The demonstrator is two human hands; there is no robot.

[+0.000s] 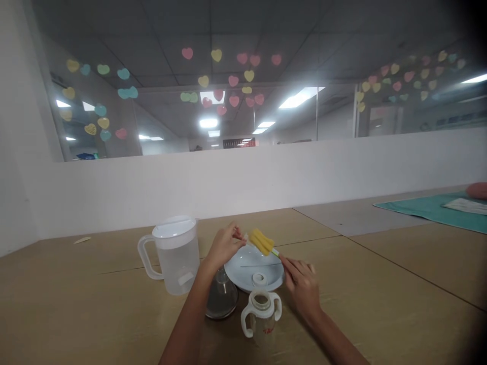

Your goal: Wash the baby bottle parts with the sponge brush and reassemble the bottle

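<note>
My right hand (302, 281) grips the thin green handle of a sponge bottle brush (262, 242), whose yellow head points up and left over a white bowl (233, 271). At the brush's tip, my left hand (227, 246) pinches a small translucent piece (246, 238); its exact kind is too blurred to tell. Inside the bowl are a white ring (259, 279) and a thin straight rod (258, 265). Below it stands an upright, open-topped baby bottle (262, 319) with two white handles. A clear, dark-based container (222, 299) is partly hidden behind my left forearm.
To the left stands a translucent lidded pitcher (178, 258) on the wooden table (95, 309). A small flat scrap (82, 240) lies near the wall. At the far right is a teal cloth (429, 208) with a white cloth (467, 205) on it. A white wall runs along the back.
</note>
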